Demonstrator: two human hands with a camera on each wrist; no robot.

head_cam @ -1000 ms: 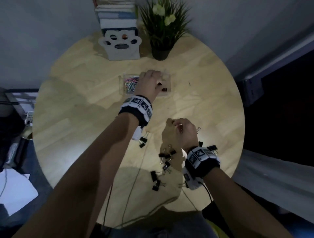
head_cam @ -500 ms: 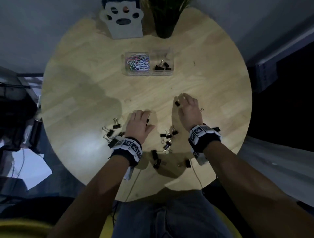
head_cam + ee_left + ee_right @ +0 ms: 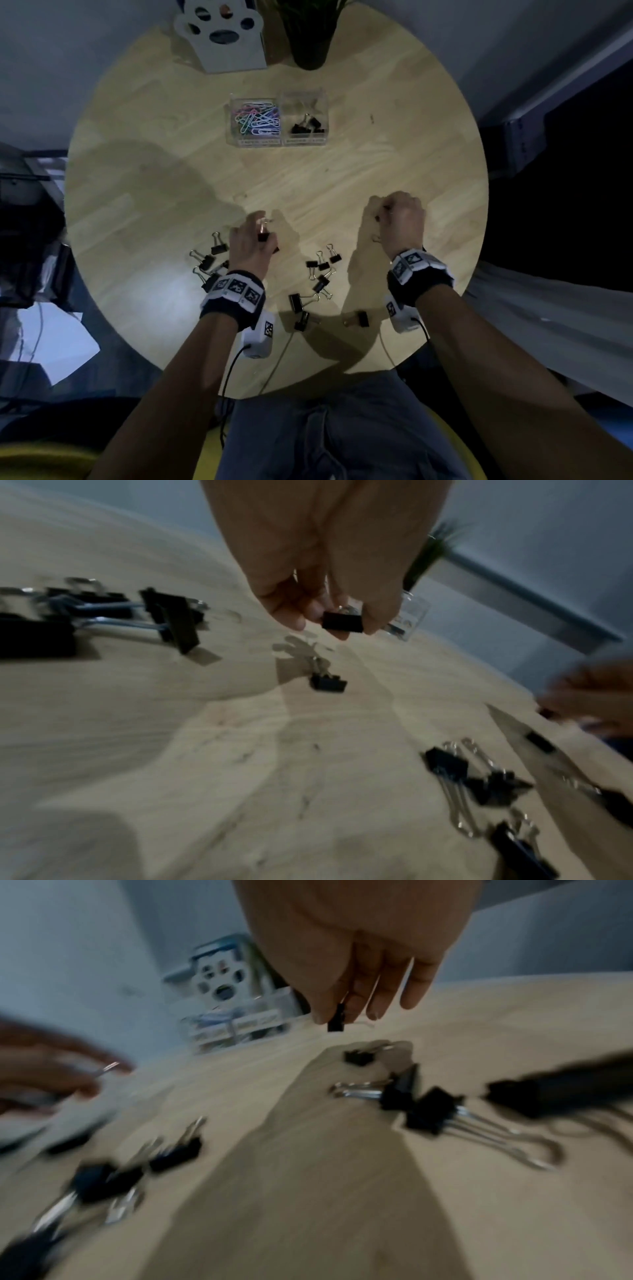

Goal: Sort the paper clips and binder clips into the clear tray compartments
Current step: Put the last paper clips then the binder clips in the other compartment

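A clear two-compartment tray stands at the far middle of the round wooden table. Coloured paper clips fill its left compartment and a few black binder clips lie in its right one. My left hand hovers above the table and pinches a small black binder clip. My right hand is raised at the right and pinches another small black binder clip. Several loose binder clips lie between my wrists, and more binder clips lie left of my left hand.
A white paw-print holder and a potted plant stand at the table's far edge behind the tray. Cables run from my wrist cameras over the near edge. One binder clip lies under my left hand.
A second ago my left hand was over the tray; it came back to the near clips and now holds one off the table. My right hand has lifted slightly with its clip.
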